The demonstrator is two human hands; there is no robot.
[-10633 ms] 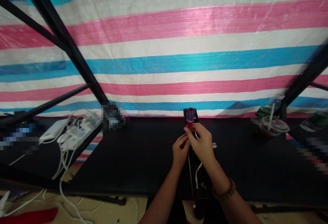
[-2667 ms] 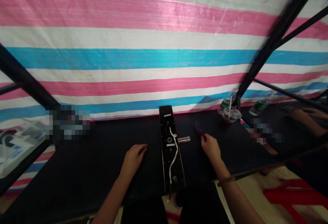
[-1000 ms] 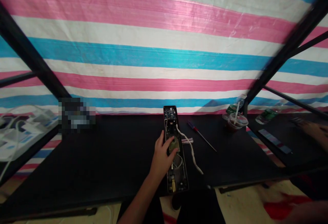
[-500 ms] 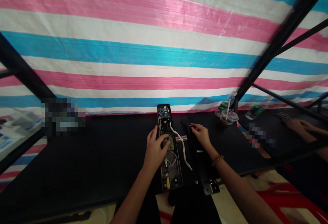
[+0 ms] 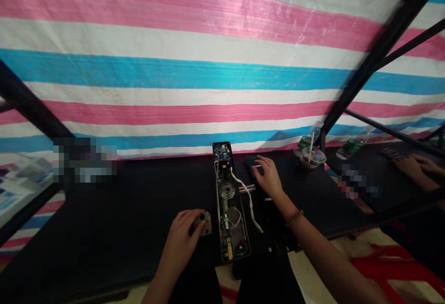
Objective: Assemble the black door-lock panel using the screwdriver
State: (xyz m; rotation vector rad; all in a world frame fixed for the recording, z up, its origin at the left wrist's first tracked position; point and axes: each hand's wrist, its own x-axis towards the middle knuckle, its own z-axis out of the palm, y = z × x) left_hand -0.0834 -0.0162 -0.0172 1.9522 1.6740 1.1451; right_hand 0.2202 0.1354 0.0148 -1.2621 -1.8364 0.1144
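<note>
One narrow gap separates plate (image 5: 207, 224) and casing rim (image 5: 219, 229).

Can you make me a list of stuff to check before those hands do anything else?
1. Plate held: ok, the left hand has its fingers on it, left of the case.
2. Case open and lying on the table: ok, its insides face up.
3. White cable tucked inside: not ok, it hangs out over the case's right side.
4. Right hand clear of the cover: not ok, it is over the cover's far end.
5. Cup away from the case: ok, it stands apart, farther right.
6. Little parts inside fastened: cannot tell, too small to see.
</note>
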